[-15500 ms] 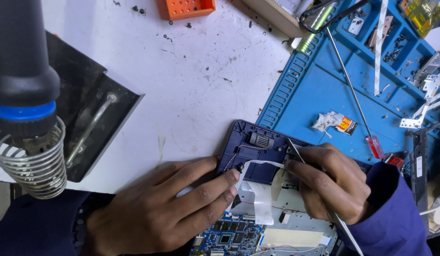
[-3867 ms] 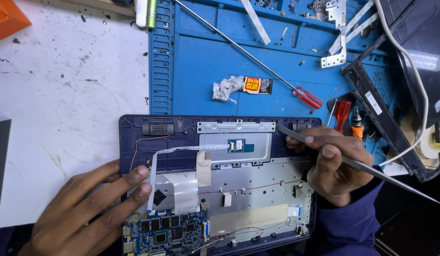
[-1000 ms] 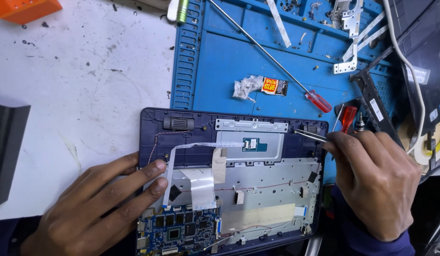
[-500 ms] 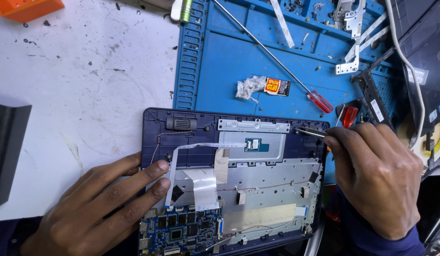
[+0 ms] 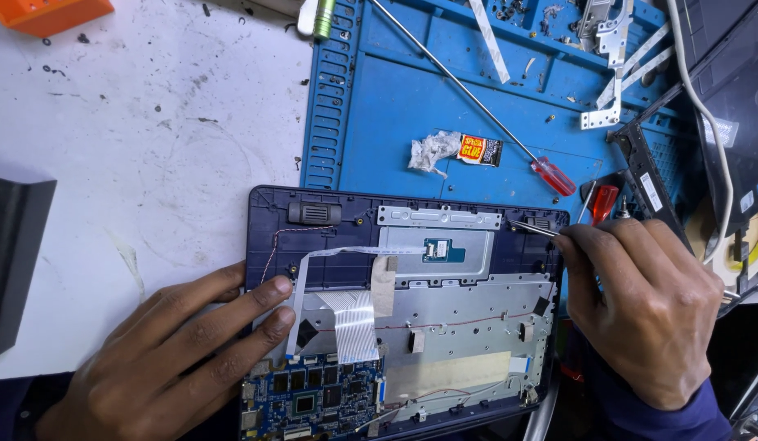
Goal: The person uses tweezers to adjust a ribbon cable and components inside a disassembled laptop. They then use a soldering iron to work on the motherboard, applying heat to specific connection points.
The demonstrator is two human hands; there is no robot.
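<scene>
Fingers (image 5: 595, 245) of the right hand (image 5: 648, 310) stay pinched on thin metal tweezers (image 5: 532, 229), tip now at the open laptop base's (image 5: 403, 318) upper right corner, near the table's front edge, while left hand (image 5: 166, 351) fingers still press flat on its left edge.

My right hand (image 5: 648, 314) grips thin shiny metal tweezers (image 5: 532, 229) over matt navy plastic laptop shell (image 5: 268, 216); dull grey metal plate (image 5: 469, 314) inside it.
</scene>
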